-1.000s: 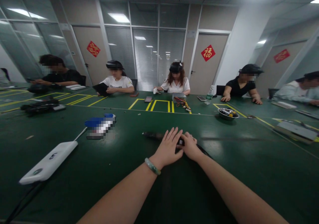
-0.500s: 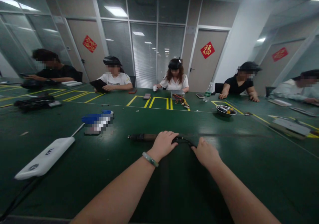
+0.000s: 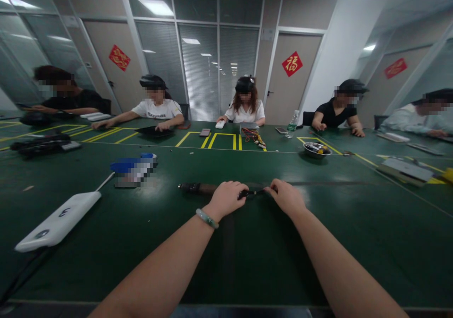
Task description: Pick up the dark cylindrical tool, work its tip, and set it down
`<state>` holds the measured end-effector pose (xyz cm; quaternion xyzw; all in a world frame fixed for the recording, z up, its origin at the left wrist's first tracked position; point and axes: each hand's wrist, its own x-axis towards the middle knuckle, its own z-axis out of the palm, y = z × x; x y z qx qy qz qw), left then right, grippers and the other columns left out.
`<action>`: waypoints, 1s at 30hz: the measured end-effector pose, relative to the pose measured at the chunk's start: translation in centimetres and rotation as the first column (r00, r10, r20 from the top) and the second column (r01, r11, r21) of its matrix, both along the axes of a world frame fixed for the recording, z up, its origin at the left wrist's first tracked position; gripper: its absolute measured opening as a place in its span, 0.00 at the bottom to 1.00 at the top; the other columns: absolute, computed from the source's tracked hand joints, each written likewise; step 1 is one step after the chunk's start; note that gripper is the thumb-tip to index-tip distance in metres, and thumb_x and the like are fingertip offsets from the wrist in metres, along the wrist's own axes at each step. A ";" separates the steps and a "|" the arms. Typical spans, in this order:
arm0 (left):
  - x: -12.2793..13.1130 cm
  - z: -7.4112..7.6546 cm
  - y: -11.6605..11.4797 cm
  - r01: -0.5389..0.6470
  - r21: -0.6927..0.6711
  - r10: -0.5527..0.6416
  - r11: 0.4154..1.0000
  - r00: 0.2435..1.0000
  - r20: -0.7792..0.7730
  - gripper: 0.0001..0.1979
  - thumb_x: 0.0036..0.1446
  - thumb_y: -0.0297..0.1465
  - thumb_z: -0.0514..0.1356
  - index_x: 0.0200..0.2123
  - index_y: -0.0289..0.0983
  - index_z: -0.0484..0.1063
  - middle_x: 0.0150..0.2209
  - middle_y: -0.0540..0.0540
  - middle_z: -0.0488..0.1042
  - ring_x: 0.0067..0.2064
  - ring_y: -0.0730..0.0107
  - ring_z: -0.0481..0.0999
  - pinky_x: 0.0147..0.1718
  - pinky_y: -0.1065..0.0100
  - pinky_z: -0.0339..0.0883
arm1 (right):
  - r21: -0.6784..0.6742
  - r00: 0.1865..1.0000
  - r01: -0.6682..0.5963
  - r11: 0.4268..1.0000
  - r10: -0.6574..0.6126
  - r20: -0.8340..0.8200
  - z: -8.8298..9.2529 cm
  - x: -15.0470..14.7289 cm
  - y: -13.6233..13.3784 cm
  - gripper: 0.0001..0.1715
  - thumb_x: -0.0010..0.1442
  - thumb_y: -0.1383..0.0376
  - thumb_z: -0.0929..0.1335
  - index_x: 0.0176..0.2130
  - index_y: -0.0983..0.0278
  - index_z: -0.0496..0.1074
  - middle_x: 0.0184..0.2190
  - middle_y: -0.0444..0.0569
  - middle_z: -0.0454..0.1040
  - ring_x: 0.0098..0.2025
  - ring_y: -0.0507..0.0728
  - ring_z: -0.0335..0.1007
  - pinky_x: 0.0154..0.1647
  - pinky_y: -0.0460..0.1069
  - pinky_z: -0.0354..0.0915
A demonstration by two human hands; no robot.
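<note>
On the green table [image 3: 170, 242] lies a dark folded umbrella-like object [image 3: 200, 188], its knobbed end pointing left. My left hand [image 3: 228, 198], with a bangle at the wrist, is closed round its right part. A thin black strap [image 3: 260, 192] runs from there to the right. My right hand [image 3: 286, 196] pinches the strap's far end between thumb and fingers. Part of the dark object is hidden beneath my left hand.
A white power bank [image 3: 60, 220] with a cable lies at the left, near a blue item [image 3: 129, 163]. Across the table sit several people, with a metal bowl [image 3: 317, 150], a plastic bottle [image 3: 292, 125], coloured wires [image 3: 252, 136] and a grey box [image 3: 405, 170].
My right hand has moved slightly left and up, its fingers now closed on the strap. Across the table, a person has lowered a black item and stretched an arm out. The view has shifted a little.
</note>
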<state>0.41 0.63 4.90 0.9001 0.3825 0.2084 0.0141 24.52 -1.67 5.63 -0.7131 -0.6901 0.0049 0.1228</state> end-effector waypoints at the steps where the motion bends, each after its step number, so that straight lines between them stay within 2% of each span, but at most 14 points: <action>1: 0.0 0.0 0.0 0.005 0.007 -0.005 1.000 1.000 0.008 0.13 0.60 0.36 0.59 0.47 0.43 0.71 0.46 0.48 0.73 0.46 0.64 0.72 0.47 0.62 0.64 | 0.022 1.000 -0.019 1.000 0.019 0.016 0.0 -0.1 -0.1 0.19 0.65 0.50 0.62 0.39 0.60 0.73 0.39 0.48 0.72 0.37 0.56 0.68 0.33 0.48 0.59; 4: 0.3 0.1 0.0 0.011 0.033 -0.012 0.999 1.000 0.018 0.10 0.58 0.35 0.61 0.44 0.42 0.71 0.45 0.48 0.72 0.46 0.64 0.72 0.46 0.63 0.64 | 0.072 0.995 -0.067 0.995 0.061 0.083 0.0 -0.5 -0.4 0.16 0.64 0.54 0.65 0.36 0.60 0.77 0.41 0.50 0.71 0.42 0.58 0.67 0.39 0.49 0.59; 7: 0.7 0.0 -0.1 0.007 0.066 -0.009 0.998 1.000 0.026 0.06 0.58 0.32 0.61 0.40 0.41 0.71 0.42 0.48 0.72 0.45 0.64 0.71 0.46 0.62 0.62 | 0.039 0.984 -0.117 0.992 0.110 0.139 0.2 -0.6 -0.6 0.12 0.60 0.55 0.69 0.34 0.60 0.79 0.40 0.51 0.71 0.45 0.60 0.65 0.44 0.51 0.59; 11: 1.2 -0.3 -0.1 -0.001 0.085 -0.002 0.996 0.999 0.040 0.04 0.58 0.28 0.60 0.39 0.40 0.70 0.40 0.49 0.73 0.43 0.65 0.71 0.44 0.63 0.62 | -0.085 0.974 -0.183 0.979 0.192 0.118 0.6 -1.1 -0.9 0.06 0.56 0.60 0.72 0.33 0.58 0.79 0.37 0.49 0.73 0.41 0.59 0.68 0.42 0.51 0.58; 15: 1.2 -0.4 0.0 -0.003 0.073 -0.001 0.997 0.999 0.048 0.05 0.57 0.30 0.61 0.38 0.40 0.70 0.39 0.48 0.73 0.42 0.65 0.72 0.43 0.63 0.63 | -0.158 0.978 -0.205 0.966 0.207 0.001 0.7 -1.9 -1.2 0.03 0.57 0.63 0.71 0.34 0.59 0.77 0.35 0.46 0.75 0.37 0.57 0.70 0.39 0.50 0.58; 24: 1.1 -0.6 0.5 0.017 0.069 -0.023 0.997 0.996 0.091 0.04 0.57 0.30 0.60 0.37 0.39 0.71 0.39 0.48 0.74 0.41 0.65 0.72 0.43 0.63 0.64 | 0.073 0.962 -0.179 0.981 0.190 -0.194 -1.7 -3.7 -0.5 0.05 0.61 0.63 0.68 0.37 0.62 0.74 0.37 0.46 0.75 0.39 0.54 0.69 0.41 0.48 0.59; 30: 1.1 -0.9 0.6 0.018 0.065 -0.024 0.998 0.995 0.099 0.04 0.57 0.31 0.60 0.37 0.39 0.72 0.38 0.48 0.74 0.41 0.64 0.73 0.43 0.63 0.65 | 0.113 0.947 -0.200 0.973 0.222 -0.230 -2.2 -3.7 -0.2 0.05 0.61 0.63 0.67 0.37 0.61 0.73 0.35 0.45 0.75 0.37 0.53 0.69 0.39 0.47 0.59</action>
